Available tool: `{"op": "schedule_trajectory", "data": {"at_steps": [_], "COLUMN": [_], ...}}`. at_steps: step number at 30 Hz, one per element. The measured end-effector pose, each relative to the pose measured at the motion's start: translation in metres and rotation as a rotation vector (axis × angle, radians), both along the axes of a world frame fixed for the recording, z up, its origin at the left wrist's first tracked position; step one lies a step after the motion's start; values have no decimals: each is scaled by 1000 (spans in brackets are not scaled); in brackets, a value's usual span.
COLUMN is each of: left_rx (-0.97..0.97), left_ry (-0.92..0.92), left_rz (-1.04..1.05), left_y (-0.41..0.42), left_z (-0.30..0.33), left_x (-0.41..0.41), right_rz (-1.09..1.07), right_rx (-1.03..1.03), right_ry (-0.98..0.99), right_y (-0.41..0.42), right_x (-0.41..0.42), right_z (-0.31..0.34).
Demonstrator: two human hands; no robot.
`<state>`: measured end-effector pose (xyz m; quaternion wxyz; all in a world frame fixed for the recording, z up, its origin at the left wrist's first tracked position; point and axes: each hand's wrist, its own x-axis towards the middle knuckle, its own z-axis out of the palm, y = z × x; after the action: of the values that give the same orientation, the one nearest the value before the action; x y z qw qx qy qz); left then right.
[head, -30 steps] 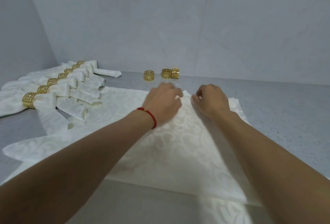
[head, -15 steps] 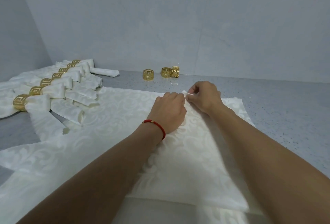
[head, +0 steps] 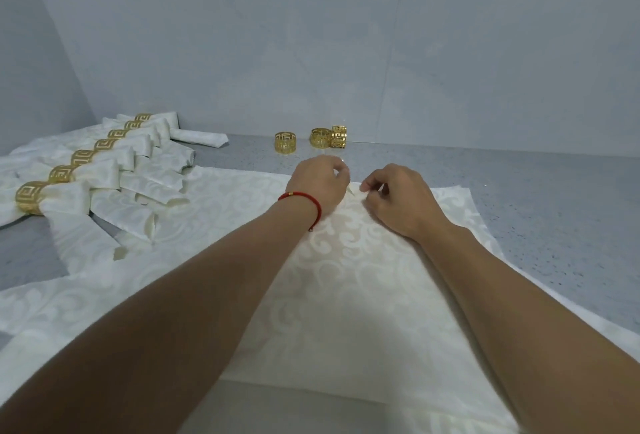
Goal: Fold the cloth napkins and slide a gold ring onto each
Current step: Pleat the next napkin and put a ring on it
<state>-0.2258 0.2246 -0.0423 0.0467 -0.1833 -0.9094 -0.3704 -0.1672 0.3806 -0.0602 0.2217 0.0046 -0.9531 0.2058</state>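
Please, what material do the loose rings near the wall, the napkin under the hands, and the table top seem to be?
The three loose gold cut-out rings look like polished metal or metal-look plastic: they glint. The cream patterned napkin looks like woven damask cloth with a tone-on-tone scroll design and soft creases. The grey speckled table top looks like matte stone or laminate; I cannot tell which.

ringed napkins (head: 79, 170) crowd left, 3 loose rings (head: 313, 140) at back, counter (head: 540, 198) open right
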Motion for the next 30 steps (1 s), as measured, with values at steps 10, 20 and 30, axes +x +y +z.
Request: {"op": "schedule_trajectory", "data": {"at_steps": [10, 20, 30], "left_rx": [-67, -443, -435], "left_ry": [228, 467, 292], "left_rz": [4, -60, -121], "left_y": [4, 3, -3], "left_z": [-22, -3, 7], "left_x": [-12, -6, 0], "right_rz": [-94, -6, 29], "right_rx": [76, 272, 32], "right_ry": [-1, 49, -73], "right_y": [9, 6, 5], "right_x": [-14, -3, 4], "right_z": [-6, 3, 13]}}
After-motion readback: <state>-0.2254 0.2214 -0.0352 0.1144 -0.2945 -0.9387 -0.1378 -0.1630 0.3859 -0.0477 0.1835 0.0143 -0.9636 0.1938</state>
